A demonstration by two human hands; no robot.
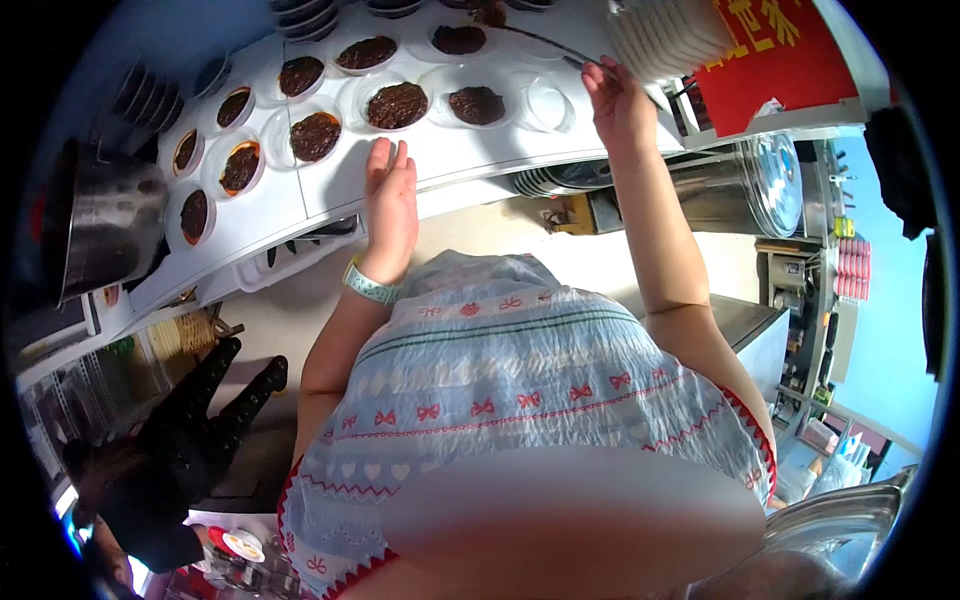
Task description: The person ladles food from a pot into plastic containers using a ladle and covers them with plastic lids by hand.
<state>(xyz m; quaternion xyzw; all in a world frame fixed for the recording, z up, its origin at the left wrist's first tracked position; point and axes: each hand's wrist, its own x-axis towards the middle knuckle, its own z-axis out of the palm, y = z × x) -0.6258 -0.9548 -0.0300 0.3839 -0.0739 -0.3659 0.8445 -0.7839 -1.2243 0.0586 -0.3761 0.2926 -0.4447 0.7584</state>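
My right hand (622, 105) is closed round the handle of a long metal spoon (545, 42). The spoon reaches left over the white counter, its far end loaded with dark brown sauce (487, 12). My left hand (390, 200) is open at the counter's front edge, fingers stretched out, holding nothing. Just beyond its fingertips stands a clear plastic bowl of dark sauce (397, 105). Several similar filled bowls stand in rows to the left and behind. A clear bowl (547, 103) with no sauce sits left of my right hand.
Stacked pale containers (670, 38) and a red sign (775, 65) are at the right end of the counter (450, 165). At the left stands a large metal pot (110, 220). Dark stacked bowls (145, 95) line the back left. Behind on the left is another person (170, 450) in dark clothes.
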